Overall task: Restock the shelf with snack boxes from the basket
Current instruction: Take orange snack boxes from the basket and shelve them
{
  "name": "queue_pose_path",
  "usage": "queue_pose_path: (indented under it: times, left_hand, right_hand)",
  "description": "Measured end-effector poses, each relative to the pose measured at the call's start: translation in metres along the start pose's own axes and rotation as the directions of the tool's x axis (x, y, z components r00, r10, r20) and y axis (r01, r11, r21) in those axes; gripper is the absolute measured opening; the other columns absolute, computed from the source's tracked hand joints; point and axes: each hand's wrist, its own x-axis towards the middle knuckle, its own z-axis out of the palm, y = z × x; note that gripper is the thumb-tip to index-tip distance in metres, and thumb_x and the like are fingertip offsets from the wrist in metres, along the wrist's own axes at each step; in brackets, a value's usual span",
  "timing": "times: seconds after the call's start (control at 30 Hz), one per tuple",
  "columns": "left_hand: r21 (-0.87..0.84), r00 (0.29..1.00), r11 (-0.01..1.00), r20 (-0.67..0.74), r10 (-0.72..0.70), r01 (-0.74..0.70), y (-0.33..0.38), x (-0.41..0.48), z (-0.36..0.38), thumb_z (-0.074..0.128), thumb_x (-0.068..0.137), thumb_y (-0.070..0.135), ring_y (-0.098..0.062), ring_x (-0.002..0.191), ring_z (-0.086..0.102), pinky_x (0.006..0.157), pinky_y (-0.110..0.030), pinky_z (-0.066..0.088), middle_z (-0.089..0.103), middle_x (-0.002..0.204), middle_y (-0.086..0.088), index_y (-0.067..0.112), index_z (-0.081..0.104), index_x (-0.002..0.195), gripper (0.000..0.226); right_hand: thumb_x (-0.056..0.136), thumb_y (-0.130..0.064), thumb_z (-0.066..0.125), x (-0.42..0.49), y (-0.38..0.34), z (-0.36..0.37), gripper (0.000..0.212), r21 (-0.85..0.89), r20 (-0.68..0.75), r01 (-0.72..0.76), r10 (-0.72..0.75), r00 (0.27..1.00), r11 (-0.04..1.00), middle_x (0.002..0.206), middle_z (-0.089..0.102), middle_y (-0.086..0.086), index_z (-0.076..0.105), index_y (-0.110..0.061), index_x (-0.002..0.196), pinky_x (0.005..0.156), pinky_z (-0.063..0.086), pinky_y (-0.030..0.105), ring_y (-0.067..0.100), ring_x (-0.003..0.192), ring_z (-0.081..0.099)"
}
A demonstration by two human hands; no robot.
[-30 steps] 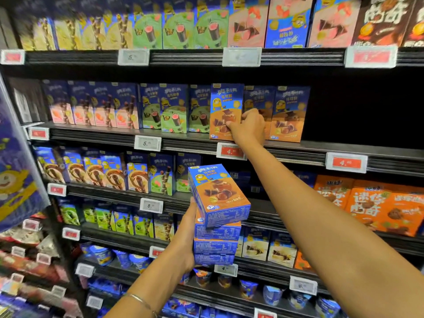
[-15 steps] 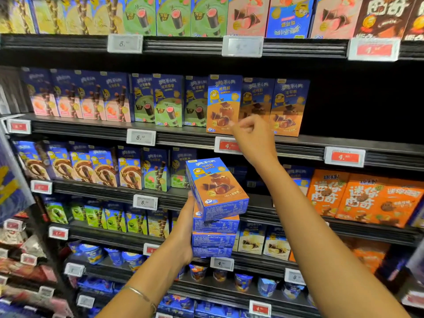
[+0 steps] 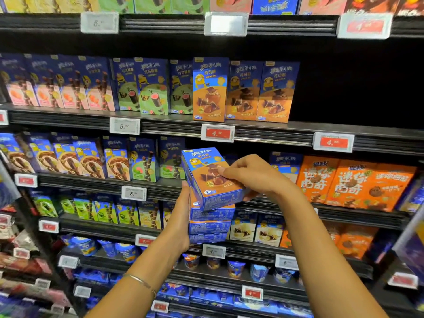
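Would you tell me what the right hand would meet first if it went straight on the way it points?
The top snack box of the stack held by the left hand. The right hand points left, its fingertips touching that box's orange face, so nothing lies between.

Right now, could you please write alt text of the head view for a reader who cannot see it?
The right hand grips the top box of a stack held by the left hand. Three matching boxes stand on the shelf above, with a dark gap to their right.
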Motion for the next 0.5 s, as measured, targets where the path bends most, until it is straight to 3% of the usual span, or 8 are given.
queue_pose_path:
  times: [0.13,0.3,0.37,0.5]
  left_hand:
    - [-0.001,1.000,1.000,-0.004,-0.011,0.011,-0.006,0.003,0.004,0.044,0.093,0.083,-0.036,0.079,0.081,0.061,-0.040,0.064,0.080,0.112,-0.020,0.020,0.087,0.108,0.078]
    - [-0.023,1.000,0.999,-0.013,-0.024,0.024,-0.010,0.009,0.006,0.046,0.095,0.083,-0.033,0.076,0.079,0.061,-0.037,0.062,0.081,0.106,-0.017,0.014,0.079,0.121,0.080]
    - [-0.038,0.999,0.999,-0.023,-0.028,0.027,-0.012,0.012,0.008,0.048,0.093,0.085,-0.035,0.080,0.080,0.065,-0.040,0.063,0.081,0.108,-0.017,0.018,0.085,0.111,0.078]
    - [-0.070,0.998,0.996,-0.007,-0.058,0.058,-0.014,0.017,0.010,0.051,0.096,0.081,-0.035,0.070,0.079,0.058,-0.040,0.062,0.082,0.094,-0.016,0.018,0.088,0.089,0.074]
  right_hand:
    - [0.090,-0.045,0.072,-0.003,0.003,-0.008,0.033,-0.010,0.033,-0.014,0.015,0.999,1.000,0.072,0.068,0.000,0.065,-0.013,0.093,0.044,0.050,0.023,0.008,0.047,0.062]
    - [0.090,-0.034,0.076,-0.006,0.003,-0.021,0.029,0.087,0.007,0.016,-0.017,1.000,0.996,0.073,0.071,-0.002,0.068,-0.008,0.103,0.044,0.048,0.021,0.006,0.052,0.063]
    - [0.089,-0.031,0.077,-0.007,0.001,-0.026,0.024,0.161,-0.007,0.052,-0.052,0.999,0.986,0.072,0.074,-0.002,0.069,-0.013,0.104,0.045,0.049,0.022,0.005,0.056,0.066]
    - [0.091,-0.025,0.075,-0.007,-0.010,-0.043,0.018,0.333,-0.133,0.176,-0.138,0.981,0.926,0.081,0.078,-0.004,0.068,-0.019,0.107,0.050,0.054,0.023,0.007,0.068,0.073]
